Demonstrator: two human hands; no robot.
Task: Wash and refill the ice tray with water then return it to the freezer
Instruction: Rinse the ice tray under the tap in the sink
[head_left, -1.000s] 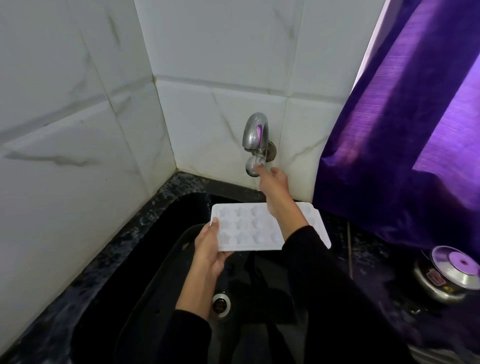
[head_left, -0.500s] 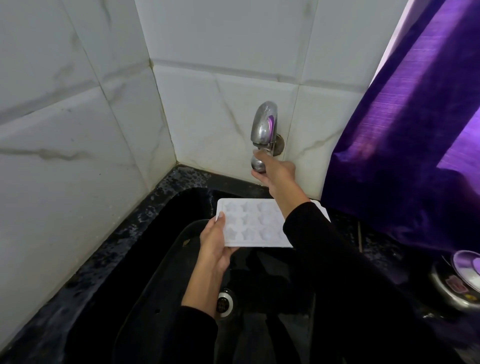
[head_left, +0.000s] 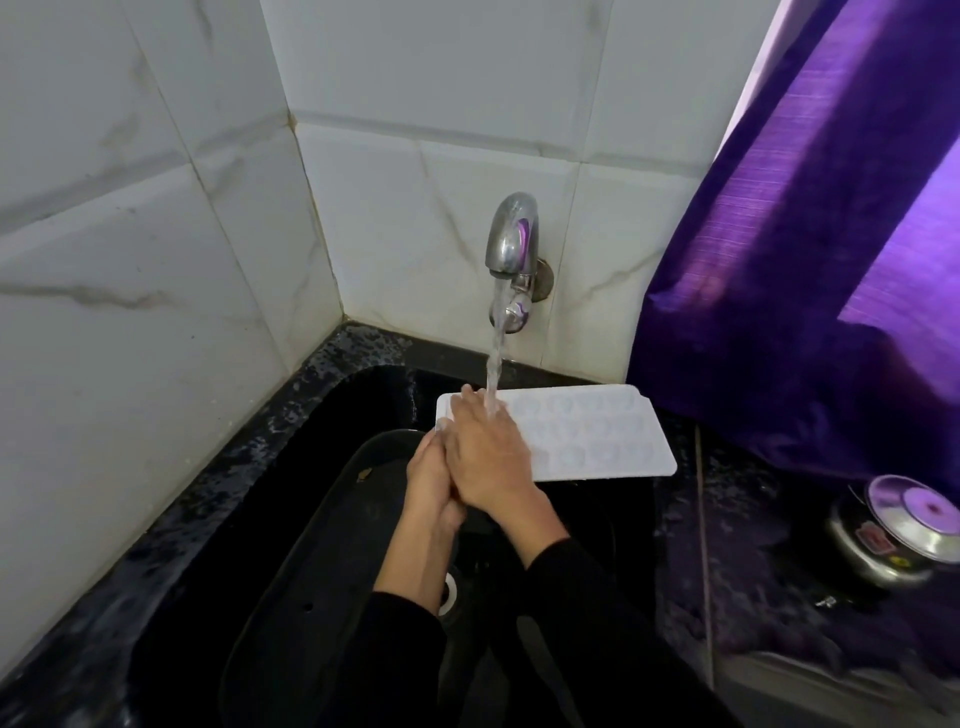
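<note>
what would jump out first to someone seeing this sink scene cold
The stream of water running from the chrome tap on the tiled back wall, landing on the right hand, which lies across the left end of the white ice tray over the black sink. The left hand grips that same end from below. On the right hangs a vivid purple curtain.
</note>
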